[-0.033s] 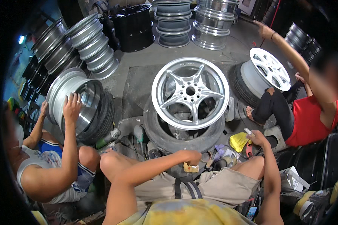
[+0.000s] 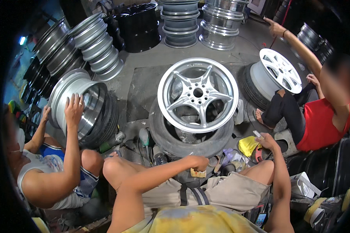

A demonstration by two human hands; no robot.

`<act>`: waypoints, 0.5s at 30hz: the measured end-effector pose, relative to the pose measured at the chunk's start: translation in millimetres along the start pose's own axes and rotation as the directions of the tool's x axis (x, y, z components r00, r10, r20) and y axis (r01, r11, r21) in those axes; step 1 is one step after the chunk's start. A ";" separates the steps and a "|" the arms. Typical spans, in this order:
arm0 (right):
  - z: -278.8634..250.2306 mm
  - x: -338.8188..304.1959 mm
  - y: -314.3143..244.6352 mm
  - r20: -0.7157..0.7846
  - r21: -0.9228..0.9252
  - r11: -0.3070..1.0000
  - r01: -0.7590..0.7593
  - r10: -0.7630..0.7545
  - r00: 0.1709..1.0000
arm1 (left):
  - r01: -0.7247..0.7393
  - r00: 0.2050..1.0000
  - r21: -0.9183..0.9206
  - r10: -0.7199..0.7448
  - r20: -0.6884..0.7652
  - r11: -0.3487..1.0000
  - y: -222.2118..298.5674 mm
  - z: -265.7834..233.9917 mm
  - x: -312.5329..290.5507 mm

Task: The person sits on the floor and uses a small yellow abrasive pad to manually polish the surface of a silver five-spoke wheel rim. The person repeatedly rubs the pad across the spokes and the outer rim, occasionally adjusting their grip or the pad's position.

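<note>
Bent across my lap, my left arm ends in a closed left hand [image 2: 199, 163], with a folded tan piece of what looks like sandpaper [image 2: 198, 173] hanging below its fingers. My right hand [image 2: 267, 142] is raised over my right knee, its fingers closed on a small whitish block [image 2: 257, 134]. In front of me a silver spoked wheel rim [image 2: 197, 93] rests face up on a bare tire [image 2: 163, 136]. Neither hand touches the rim.
A person at left holds a silver rim [image 2: 72, 93] on another tire. At right, a person in red points beside a white rim [image 2: 282, 72]. Rim stacks [image 2: 181, 23] stand behind. A green power tool [image 2: 144, 136], yellow cloth [image 2: 248, 146] and clutter lie near my knees.
The view has shifted very slightly. Both my hands keep the same pose, and the rim in front of me rests in the same place.
</note>
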State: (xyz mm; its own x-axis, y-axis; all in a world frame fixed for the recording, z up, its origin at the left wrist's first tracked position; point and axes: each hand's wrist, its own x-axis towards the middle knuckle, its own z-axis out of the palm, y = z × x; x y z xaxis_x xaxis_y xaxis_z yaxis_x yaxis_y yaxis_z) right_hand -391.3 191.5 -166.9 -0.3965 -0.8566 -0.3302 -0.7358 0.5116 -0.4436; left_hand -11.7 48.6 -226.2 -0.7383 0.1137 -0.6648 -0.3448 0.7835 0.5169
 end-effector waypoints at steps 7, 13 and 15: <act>-12.9 5.5 -41.4 -0.020 0.003 0.998 0.063 -0.063 0.998 | 0.284 0.946 -0.251 -0.227 0.231 0.926 -31.5 67.3 4.6; -6.5 9.0 -43.0 -0.038 0.003 0.991 0.133 -0.132 0.990 | 0.426 0.867 -0.182 -0.343 0.360 0.886 -90.6 118.0 4.0; -11.8 2.8 -46.9 -0.052 -0.027 0.988 0.152 -0.154 0.987 | 0.396 0.900 -0.183 -0.342 0.270 0.900 -95.8 120.0 5.4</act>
State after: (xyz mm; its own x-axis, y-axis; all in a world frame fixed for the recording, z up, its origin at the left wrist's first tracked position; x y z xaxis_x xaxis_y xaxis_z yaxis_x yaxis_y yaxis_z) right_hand -364.3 164.3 -137.2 -0.3068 -0.9274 -0.2142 -0.8022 0.3730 -0.4662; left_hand 87.0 47.5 -344.0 -0.3904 -0.0006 -0.9207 -0.7088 0.6383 0.3002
